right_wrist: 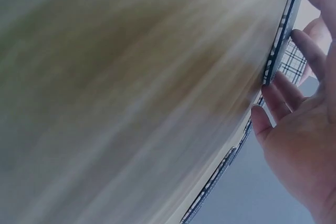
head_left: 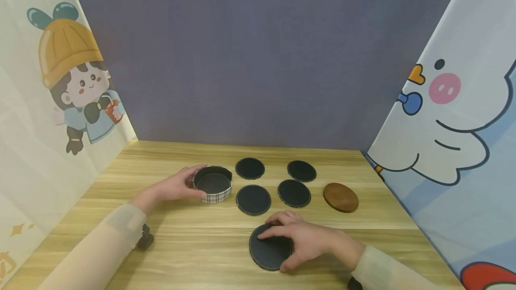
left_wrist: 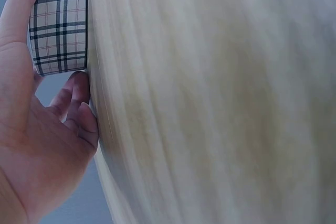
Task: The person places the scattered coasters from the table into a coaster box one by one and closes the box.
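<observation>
My left hand holds a round plaid coaster holder by its left side, thumb at the front and fingers behind. The holder has a black inside and stands on the table; its plaid wall shows large in the left wrist view. My right hand grips a round black coaster with light edge stitching, at the near middle of the table. The thumb lies at its near edge, other fingers at its far edge, and the index finger rests on top. In the right wrist view the coaster's edge is seen side-on.
Several more black coasters lie behind: a front left one, a front right one, a back left one and a back right one. A brown wooden disc lies to their right. A grey panel rises behind the table.
</observation>
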{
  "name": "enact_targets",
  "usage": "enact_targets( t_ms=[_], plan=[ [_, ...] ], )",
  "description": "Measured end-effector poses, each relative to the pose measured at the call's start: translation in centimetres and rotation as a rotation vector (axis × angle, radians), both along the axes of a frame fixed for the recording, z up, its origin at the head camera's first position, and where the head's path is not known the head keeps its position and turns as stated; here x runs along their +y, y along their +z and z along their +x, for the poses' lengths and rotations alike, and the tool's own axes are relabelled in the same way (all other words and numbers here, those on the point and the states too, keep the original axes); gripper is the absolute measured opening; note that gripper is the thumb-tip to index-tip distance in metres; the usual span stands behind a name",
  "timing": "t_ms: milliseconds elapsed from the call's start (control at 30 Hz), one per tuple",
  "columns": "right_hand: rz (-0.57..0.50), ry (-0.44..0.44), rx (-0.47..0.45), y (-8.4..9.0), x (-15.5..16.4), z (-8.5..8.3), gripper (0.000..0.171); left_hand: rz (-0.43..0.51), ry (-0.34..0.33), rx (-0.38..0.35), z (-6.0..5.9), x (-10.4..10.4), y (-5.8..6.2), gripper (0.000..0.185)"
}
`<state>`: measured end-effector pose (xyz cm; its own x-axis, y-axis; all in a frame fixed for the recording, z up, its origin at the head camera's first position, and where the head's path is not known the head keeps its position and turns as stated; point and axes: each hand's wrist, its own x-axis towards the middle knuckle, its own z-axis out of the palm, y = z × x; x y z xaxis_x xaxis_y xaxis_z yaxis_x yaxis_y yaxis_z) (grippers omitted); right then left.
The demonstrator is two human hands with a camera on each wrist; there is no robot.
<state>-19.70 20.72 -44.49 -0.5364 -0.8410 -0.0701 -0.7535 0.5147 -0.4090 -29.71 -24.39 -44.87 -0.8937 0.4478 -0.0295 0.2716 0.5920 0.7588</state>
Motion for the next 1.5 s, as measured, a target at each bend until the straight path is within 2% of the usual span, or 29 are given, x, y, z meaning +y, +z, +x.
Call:
enact_targets(
  t_ms=[100, 333, 733, 933, 1133, 1367, 1500],
  plan=[
    [-0.008, -0.004, -0.011, 0.0, -0.1, 0.0, 0.081, 0.007, -0.002, -0.002, 0.0, 0.0, -0.1, 0.114],
    [0.002, -0.02, -0.024, 0.1, -0.2, 0.0, 0.094, 0.019, 0.001, -0.017, -0.1, 0.0, -0.2, 0.114],
    [-0.042, -0.062, 0.01, 0.2, 0.3, -0.2, 0.095, 0.001, 0.014, 0.0, -0.2, 0.0, -0.1, 0.113],
    [-0.075, -0.116, 0.078, 0.1, 0.9, -0.9, 0.097, -0.001, 0.01, 0.013, -0.1, 0.0, -0.2, 0.112],
    [-0.108, -0.188, 0.062, 0.7, 1.3, -1.6, 0.097, 0.015, 0.008, 0.007, -0.2, -0.1, -0.4, 0.113],
    [-0.155, -0.221, 0.126, 1.4, 1.8, -2.9, 0.093, 0.02, 0.008, -0.002, -0.1, 0.0, -0.4, 0.113],
    [-0.147, -0.266, 0.108, 2.0, 2.1, -3.7, 0.094, 0.026, 0.008, -0.003, -0.2, -0.1, -0.4, 0.113]
  ],
)
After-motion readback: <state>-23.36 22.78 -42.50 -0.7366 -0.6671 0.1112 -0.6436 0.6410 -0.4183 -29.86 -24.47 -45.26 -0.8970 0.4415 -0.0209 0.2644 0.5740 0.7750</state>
